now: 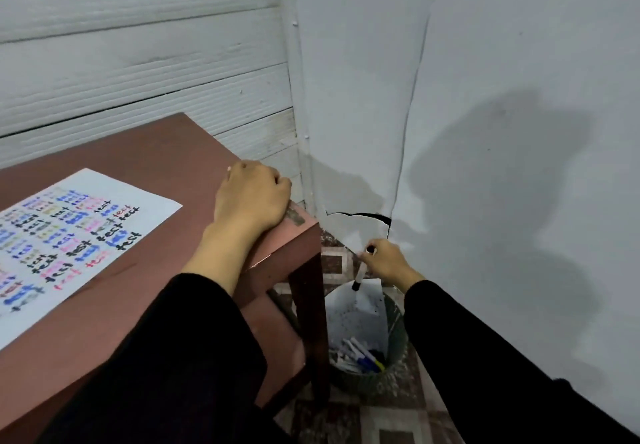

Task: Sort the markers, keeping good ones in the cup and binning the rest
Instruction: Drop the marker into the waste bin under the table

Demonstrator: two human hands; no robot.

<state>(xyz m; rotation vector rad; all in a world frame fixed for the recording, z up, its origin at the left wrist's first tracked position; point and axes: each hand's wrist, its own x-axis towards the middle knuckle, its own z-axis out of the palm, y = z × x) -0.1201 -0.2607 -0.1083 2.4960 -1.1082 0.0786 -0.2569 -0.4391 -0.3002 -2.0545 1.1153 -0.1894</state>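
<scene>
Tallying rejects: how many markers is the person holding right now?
1: a black-capped marker pinched in the right hand, hanging above the bin. The left hand rests on the table, seemingly holding nothing.

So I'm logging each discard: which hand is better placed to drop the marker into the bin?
Right hand: it pinches the black-capped white marker above the grey bin. Left hand rests on the brown table.
</scene>
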